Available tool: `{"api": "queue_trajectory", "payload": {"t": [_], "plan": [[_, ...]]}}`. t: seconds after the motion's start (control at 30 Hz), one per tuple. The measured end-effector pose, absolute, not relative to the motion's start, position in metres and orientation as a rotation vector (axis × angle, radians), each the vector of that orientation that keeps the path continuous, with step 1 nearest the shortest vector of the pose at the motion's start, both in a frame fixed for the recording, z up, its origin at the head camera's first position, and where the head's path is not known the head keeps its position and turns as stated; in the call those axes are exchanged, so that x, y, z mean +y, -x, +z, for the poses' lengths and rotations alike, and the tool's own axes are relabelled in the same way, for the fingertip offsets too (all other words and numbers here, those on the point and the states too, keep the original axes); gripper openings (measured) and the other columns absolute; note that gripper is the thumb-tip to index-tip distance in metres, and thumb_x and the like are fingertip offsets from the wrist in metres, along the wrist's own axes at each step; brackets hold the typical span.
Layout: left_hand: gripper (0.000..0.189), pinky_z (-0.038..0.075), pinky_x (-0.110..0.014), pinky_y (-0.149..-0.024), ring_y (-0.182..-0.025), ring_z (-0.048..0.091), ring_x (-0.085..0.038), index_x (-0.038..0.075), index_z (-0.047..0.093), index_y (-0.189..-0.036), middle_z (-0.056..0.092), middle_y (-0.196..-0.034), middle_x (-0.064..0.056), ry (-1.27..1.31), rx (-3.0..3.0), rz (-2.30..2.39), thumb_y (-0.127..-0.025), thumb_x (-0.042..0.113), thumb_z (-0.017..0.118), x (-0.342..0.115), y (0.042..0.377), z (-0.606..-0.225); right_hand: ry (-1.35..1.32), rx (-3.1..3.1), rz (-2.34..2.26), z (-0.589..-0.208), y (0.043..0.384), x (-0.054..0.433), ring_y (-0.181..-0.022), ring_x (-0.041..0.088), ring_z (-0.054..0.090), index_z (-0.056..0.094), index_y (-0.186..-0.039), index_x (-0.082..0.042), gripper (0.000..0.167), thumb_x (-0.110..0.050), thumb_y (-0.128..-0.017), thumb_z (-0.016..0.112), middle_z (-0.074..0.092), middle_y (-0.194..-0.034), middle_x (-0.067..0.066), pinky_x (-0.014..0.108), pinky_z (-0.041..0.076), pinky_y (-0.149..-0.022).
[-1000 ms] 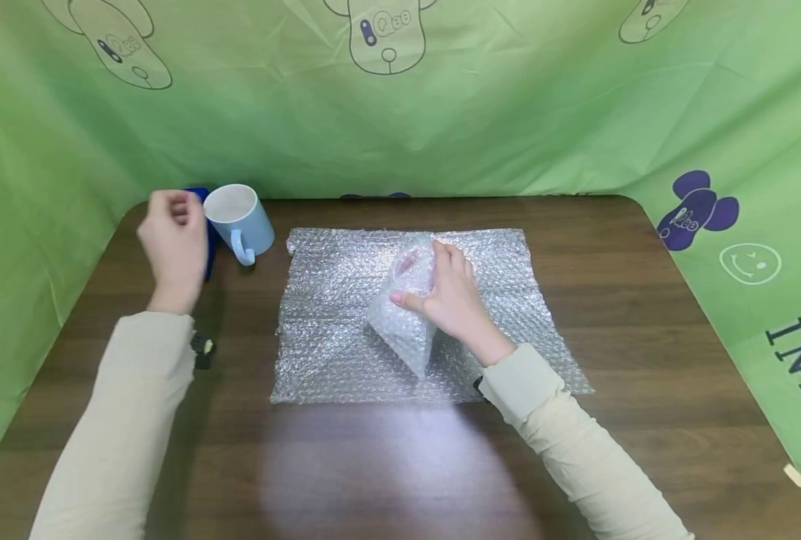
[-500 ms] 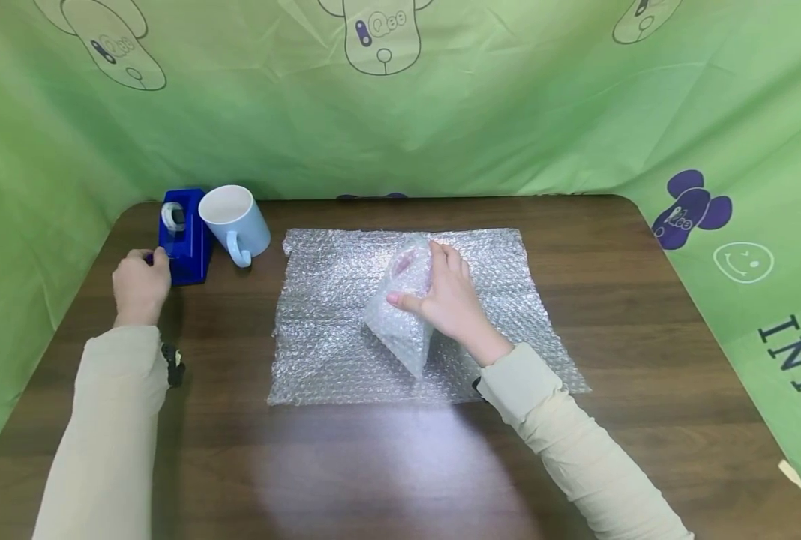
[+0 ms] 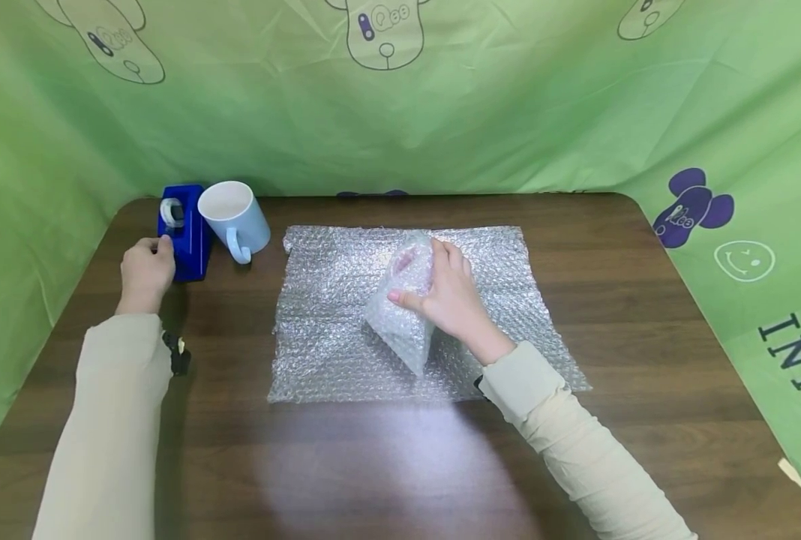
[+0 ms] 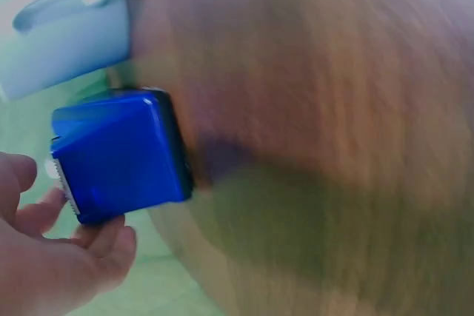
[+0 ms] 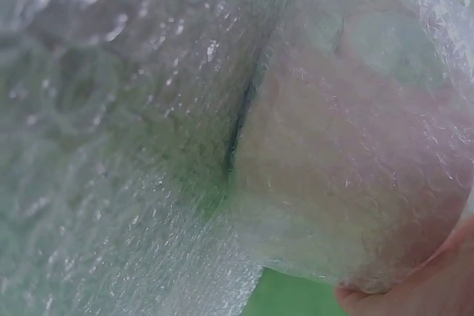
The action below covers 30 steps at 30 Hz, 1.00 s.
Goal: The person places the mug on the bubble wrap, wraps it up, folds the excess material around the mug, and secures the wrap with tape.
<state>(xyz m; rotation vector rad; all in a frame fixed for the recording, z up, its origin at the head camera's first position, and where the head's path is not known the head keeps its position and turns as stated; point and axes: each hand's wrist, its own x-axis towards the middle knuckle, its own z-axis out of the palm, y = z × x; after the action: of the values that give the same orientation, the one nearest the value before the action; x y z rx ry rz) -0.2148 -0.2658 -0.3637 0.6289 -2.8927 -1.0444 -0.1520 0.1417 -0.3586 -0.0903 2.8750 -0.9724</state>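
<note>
At the table's left side, my left hand [image 3: 147, 268] is at the front of a blue tape dispenser [image 3: 187, 247]. In the left wrist view, its thumb and fingers are spread around the toothed cutting edge, the lower fingertips [image 4: 122, 238] right at the dispenser's bottom corner. A clear roll of tape [image 3: 170, 213] sits in the dispenser. My right hand [image 3: 449, 289] grips a bubble-wrapped bundle [image 3: 403, 319] from the right, thumb in front and fingers behind. Something pinkish shows through the wrap. Beneath the bundle lies a flat sheet of bubble wrap [image 3: 319, 315].
A light blue mug [image 3: 248, 229] stands close to the right of the dispenser, handle toward the front. The brown wooden table [image 3: 238, 465] is bounded at the back and sides by a green printed cloth [image 3: 481, 112].
My left hand has come down from over the dispenser to its front, uncovering it, then shifted slightly up toward the cutting edge. The right hand keeps its grip on the bundle.
</note>
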Motion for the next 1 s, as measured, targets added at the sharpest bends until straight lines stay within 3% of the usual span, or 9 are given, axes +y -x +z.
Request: {"api": "queue_trajectory", "payload": {"t": [0.17, 0.27, 0.33, 0.4, 0.5, 0.6, 0.67, 0.87, 1.0], "plan": [[0.061, 0.025, -0.04, -0.119, -0.144, 0.024, -0.028, 0.0, 0.031, -0.146, 0.026, -0.156, -0.016, -0.919, -2.688, -1.55, -0.1, 0.039, 0.027, -0.268, 0.218, -0.355, 0.1, 2.871, -0.984, -0.358, 0.152, 0.14, -0.144, 0.038, 0.019, 0.013, -0.152, -0.003, 0.111, -0.058, -0.075, 0.071, 0.018, -0.156, 0.02, 0.057, 0.022, -0.116], [0.052, 0.023, -0.031, -0.12, -0.143, 0.023, -0.011, 0.015, 0.041, -0.143, 0.027, -0.156, 0.002, -1.108, -2.447, -1.839, -0.098, 0.04, 0.036, -0.271, 0.22, -0.351, 0.109, 2.867, -0.988, -0.358, 0.152, 0.138, -0.144, 0.038, 0.02, 0.013, -0.152, -0.003, 0.111, -0.058, -0.075, 0.071, 0.019, -0.156, 0.019, 0.057, 0.023, -0.116], [0.031, 0.025, -0.027, -0.118, -0.138, 0.029, -0.005, 0.026, 0.057, -0.122, 0.043, -0.145, 0.009, -1.194, -2.296, -1.95, -0.097, 0.038, 0.043, -0.273, 0.221, -0.35, 0.112, 2.866, -0.988, -0.358, 0.152, 0.136, -0.144, 0.037, 0.02, 0.013, -0.152, -0.003, 0.112, -0.058, -0.075, 0.071, 0.019, -0.156, 0.019, 0.057, 0.023, -0.116], [0.016, 0.027, -0.024, -0.115, -0.131, 0.035, -0.003, 0.027, 0.061, -0.093, 0.053, -0.125, 0.015, -1.239, -2.179, -2.012, -0.096, 0.036, 0.047, -0.275, 0.221, -0.35, 0.116, 2.866, -0.987, -0.358, 0.152, 0.135, -0.144, 0.037, 0.02, 0.013, -0.152, -0.003, 0.112, -0.059, -0.074, 0.071, 0.019, -0.156, 0.019, 0.056, 0.023, -0.116], [0.024, 0.028, -0.023, -0.112, -0.127, 0.037, -0.002, 0.025, 0.058, -0.074, 0.053, -0.115, 0.019, -1.258, -2.073, -2.066, -0.096, 0.033, 0.051, -0.278, 0.22, -0.349, 0.122, 2.868, -0.986, -0.357, 0.151, 0.133, -0.144, 0.037, 0.02, 0.013, -0.152, -0.003, 0.112, -0.059, -0.075, 0.071, 0.018, -0.156, 0.02, 0.056, 0.023, -0.116], [0.02, 0.026, -0.025, -0.114, -0.131, 0.034, -0.001, 0.023, 0.058, -0.077, 0.046, -0.134, 0.017, -1.261, -1.976, -2.141, -0.095, 0.031, 0.053, -0.28, 0.221, -0.347, 0.128, 2.871, -0.98, -0.355, 0.151, 0.132, -0.143, 0.037, 0.02, 0.013, -0.152, -0.002, 0.112, -0.059, -0.075, 0.071, 0.018, -0.156, 0.02, 0.055, 0.022, -0.116], [0.016, 0.024, -0.026, -0.116, -0.133, 0.033, -0.001, 0.022, 0.056, -0.08, 0.043, -0.138, 0.016, -1.267, -1.925, -2.179, -0.094, 0.031, 0.055, -0.281, 0.221, -0.346, 0.13, 2.871, -0.976, -0.354, 0.151, 0.131, -0.144, 0.038, 0.019, 0.012, -0.152, -0.002, 0.112, -0.059, -0.075, 0.071, 0.018, -0.156, 0.02, 0.055, 0.022, -0.117], [0.014, 0.025, -0.027, -0.115, -0.13, 0.035, -0.002, 0.021, 0.056, -0.082, 0.049, -0.113, 0.018, -1.28, -1.814, -2.2, -0.093, 0.029, 0.058, -0.282, 0.219, -0.346, 0.125, 2.86, -0.977, -0.352, 0.15, 0.129, -0.144, 0.037, 0.018, 0.012, -0.152, -0.002, 0.112, -0.059, -0.075, 0.07, 0.017, -0.156, 0.02, 0.055, 0.022, -0.117], [0.011, 0.037, -0.028, -0.101, -0.127, 0.037, -0.003, 0.021, 0.053, -0.091, 0.048, -0.117, 0.017, -1.318, -1.708, -2.23, -0.09, 0.026, 0.063, -0.282, 0.219, -0.345, 0.123, 2.854, -0.975, -0.352, 0.15, 0.128, -0.144, 0.037, 0.019, 0.012, -0.152, -0.002, 0.112, -0.059, -0.075, 0.07, 0.017, -0.157, 0.02, 0.055, 0.022, -0.117]]}}
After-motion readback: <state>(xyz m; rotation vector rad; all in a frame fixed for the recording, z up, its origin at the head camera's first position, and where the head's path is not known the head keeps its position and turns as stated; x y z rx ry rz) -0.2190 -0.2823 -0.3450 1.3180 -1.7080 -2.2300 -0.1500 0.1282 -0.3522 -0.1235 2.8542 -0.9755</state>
